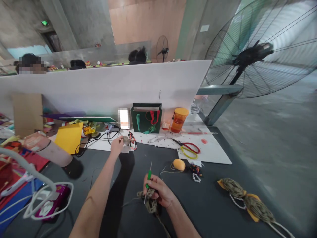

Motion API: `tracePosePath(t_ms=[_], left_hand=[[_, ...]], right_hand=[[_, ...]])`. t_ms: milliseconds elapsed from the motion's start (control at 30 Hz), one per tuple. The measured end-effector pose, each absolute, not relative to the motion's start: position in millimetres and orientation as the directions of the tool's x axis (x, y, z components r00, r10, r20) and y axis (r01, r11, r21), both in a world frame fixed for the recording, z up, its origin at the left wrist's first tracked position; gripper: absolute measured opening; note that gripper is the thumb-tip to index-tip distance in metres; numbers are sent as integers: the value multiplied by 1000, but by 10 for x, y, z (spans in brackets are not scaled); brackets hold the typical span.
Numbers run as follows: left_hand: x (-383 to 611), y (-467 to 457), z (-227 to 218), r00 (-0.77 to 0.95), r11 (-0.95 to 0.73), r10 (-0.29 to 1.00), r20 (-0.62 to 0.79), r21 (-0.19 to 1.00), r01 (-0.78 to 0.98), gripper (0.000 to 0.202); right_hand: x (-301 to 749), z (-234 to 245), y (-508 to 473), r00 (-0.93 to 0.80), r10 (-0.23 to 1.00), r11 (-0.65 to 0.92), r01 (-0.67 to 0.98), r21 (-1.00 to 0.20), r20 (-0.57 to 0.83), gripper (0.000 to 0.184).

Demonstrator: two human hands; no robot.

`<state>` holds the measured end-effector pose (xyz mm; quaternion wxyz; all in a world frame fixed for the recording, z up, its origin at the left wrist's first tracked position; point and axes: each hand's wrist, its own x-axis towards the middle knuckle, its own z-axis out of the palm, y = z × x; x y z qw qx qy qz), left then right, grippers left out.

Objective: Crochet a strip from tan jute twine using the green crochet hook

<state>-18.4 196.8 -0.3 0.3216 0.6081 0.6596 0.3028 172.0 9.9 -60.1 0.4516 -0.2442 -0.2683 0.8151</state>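
My right hand [159, 190] is closed around a crochet hook with a green grip [149, 177] and a piece of knotted grey-green cord work [150, 205]. The hook's thin metal shaft points up and away. A loose strand trails from the work. My left hand [117, 146] is stretched forward to the back of the table, its fingers pinched together at a small grey-brown bundle [125, 140]. Whether they grip that bundle or something smaller is unclear. Just right of it lies a red and black cord [133, 141].
Red-and-yellow-handled scissors [189, 149], a yellow yarn ball [179, 164] and a beaded piece [196, 172] lie right. Cord hanks [247, 198] are farther right. Behind stand a phone [124, 118], green gift bag [146, 119] and orange cup [178, 120]. A white cable [42, 172] loops left.
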Motion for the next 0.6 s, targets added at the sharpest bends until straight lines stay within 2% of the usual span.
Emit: tracePosePath(t_ms=[300, 467, 600], left_hand=[[-256, 1657, 232, -71, -60, 992, 106, 879, 473, 35], [-241, 1483, 475, -12, -167, 981, 196, 866, 472, 47], [-264, 1249, 597, 94, -201, 979, 179, 826, 526, 48]], right_hand=[[1726, -609, 97, -473, 868, -445, -610, -655, -150, 47], [1732, -611, 103, -471, 869, -444, -609, -657, -151, 45], [1723, -607, 104, -463, 874, -435, -614, -659, -146, 46]])
